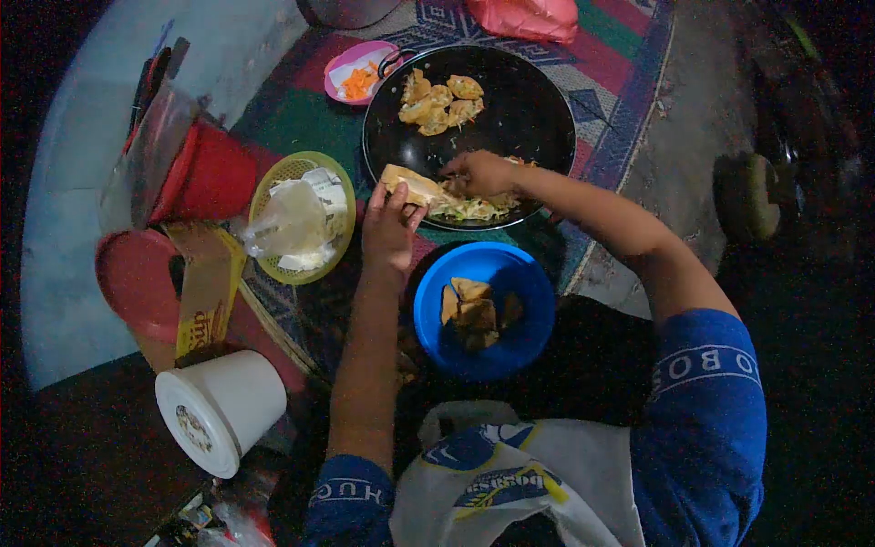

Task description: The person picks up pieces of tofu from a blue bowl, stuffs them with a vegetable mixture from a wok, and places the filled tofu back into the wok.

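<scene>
My left hand (390, 223) grips a piece of fried tofu (412, 185), pale on its cut side, over the near left rim of a black wok (538, 100). Inside the wok my right hand (478, 175) is closed, its bunched fingertips among shredded vegetables (469, 210) beside the tofu. Shadow partly hides those fingertips. Several stuffed tofu pieces (442, 105) are grouped at the wok's far left. Closer to my body, a blue bowl (433, 351) contains several plain fried tofu pieces (476, 314).
Left of the wok are a yellow-green basket (344, 232) with a plastic bag, and a pink dish (333, 84) of orange pieces. Further left stand a red container (214, 169), a cardboard box (208, 292) and a white lidded bucket (239, 401). A patterned mat (310, 118) lies underneath.
</scene>
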A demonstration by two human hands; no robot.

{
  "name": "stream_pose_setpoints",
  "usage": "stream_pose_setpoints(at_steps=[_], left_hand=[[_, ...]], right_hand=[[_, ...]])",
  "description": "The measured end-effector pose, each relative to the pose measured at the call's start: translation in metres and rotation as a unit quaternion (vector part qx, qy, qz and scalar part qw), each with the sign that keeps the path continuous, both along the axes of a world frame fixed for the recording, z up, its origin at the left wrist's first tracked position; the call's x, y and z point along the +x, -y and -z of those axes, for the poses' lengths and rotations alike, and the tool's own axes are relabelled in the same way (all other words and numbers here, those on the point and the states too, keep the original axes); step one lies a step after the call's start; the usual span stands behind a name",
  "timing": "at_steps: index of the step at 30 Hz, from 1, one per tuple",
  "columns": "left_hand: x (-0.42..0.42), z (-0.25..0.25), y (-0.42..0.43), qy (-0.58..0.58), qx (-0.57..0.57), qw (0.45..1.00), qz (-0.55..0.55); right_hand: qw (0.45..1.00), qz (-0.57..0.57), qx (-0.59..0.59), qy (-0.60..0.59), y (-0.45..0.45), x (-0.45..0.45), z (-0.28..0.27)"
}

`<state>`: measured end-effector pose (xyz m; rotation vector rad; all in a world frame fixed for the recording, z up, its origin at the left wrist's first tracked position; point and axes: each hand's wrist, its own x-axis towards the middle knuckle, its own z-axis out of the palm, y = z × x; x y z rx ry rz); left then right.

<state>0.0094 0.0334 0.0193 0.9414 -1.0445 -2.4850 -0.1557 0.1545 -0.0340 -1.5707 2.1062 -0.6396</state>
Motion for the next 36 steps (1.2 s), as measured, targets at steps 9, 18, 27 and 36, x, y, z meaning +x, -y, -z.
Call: stream_pose_setpoints(at_steps=[9,18,27,36], left_hand=[[0.008,0.011,0.013,-0.024,0.040,0.999,-0.002],[0.012,0.033,0.021,-0.020,-0.291,0.955,0.059],[0.011,0.041,0.017,-0.050,0.010,0.999,0.013],[0.013,0.020,0.007,-0.065,0.074,0.995,0.006]], right_hand=[[0.980,-0.027,0.195,0.030,0.017,0.025,-0.016],[0.985,-0.132,0.106,-0.021,0.018,0.005,-0.009],[0.983,-0.089,0.153,-0.043,0.012,0.024,-0.012],[0.990,-0.047,0.127,-0.031,0.004,0.013,-0.003]])
